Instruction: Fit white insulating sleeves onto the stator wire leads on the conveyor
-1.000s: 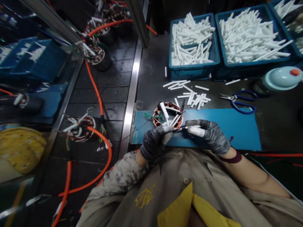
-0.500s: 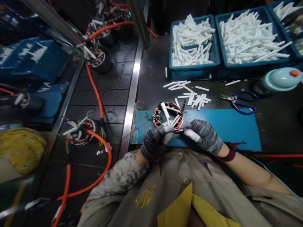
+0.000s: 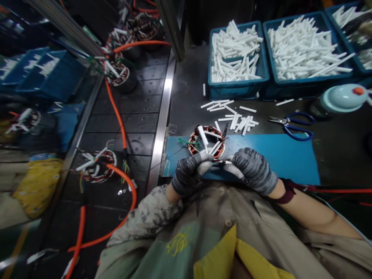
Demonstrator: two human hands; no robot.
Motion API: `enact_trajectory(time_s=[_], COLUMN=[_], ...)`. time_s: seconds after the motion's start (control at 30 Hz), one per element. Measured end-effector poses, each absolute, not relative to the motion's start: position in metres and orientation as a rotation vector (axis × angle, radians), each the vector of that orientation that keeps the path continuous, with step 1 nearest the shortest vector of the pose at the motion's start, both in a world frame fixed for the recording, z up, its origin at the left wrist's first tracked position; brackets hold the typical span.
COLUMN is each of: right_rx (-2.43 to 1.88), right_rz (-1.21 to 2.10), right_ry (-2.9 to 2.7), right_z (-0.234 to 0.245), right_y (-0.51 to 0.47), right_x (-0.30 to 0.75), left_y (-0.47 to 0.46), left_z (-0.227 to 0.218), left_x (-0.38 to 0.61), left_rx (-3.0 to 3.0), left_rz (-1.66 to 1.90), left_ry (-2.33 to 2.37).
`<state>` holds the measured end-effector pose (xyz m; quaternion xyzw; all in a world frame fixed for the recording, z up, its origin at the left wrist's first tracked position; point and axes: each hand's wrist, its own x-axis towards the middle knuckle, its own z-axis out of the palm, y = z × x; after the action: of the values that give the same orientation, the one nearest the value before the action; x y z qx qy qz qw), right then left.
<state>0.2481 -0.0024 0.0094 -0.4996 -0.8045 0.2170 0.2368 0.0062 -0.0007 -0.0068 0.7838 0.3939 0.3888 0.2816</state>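
Observation:
Both hands wear grey knit gloves with white fingertips and work at the near edge of a wound stator (image 3: 190, 144), a ring of copper-coloured windings lying on a blue mat (image 3: 290, 155). White sleeves (image 3: 202, 135) stick out of the ring. My left hand (image 3: 190, 172) is closed, pinching a dark wire lead (image 3: 217, 160) beside the ring. Opposite it, my right hand (image 3: 254, 170) pinches what looks like a short white sleeve at the lead's other end; the fingertips partly hide it. Green threads or wires leave the ring on its left.
Loose white sleeves (image 3: 245, 124) lie beyond the mat, near blue-handled scissors (image 3: 293, 126). Blue bins (image 3: 238, 91) full of sleeves stand behind, with a light-blue bottle (image 3: 343, 99) to the right. Left of a metal rail (image 3: 159, 143), more stators (image 3: 100, 164) and orange cables (image 3: 135, 193) occupy a slatted line.
My right hand has shifted slightly right, and a white piece now shows on the lead between the hands. At far left, another person's yellow patterned sleeve and a stator have moved.

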Motion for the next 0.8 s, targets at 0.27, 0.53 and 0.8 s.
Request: enact_trajectory(time_s=[0.27, 0.53, 0.8], right_rx=[-1.037, -1.291, -1.364], right_rz=[2.130, 1.977, 1.011], right_ry=[-1.271, -1.531, -2.137], right_z=[0.012, 0.010, 0.002], right_y=[-0.008, 0.005, -0.004], right_x=[0.223, 0.240, 0.248], left_y=[0.002, -0.001, -0.003], left_z=[-0.011, -0.006, -0.009], left_x=[0.002, 0.006, 0.012], left_rx=[2.169, 2.381, 2.468], left_rz=[1.091, 0.948, 0.964], left_ry=[0.998, 1.014, 1.117])
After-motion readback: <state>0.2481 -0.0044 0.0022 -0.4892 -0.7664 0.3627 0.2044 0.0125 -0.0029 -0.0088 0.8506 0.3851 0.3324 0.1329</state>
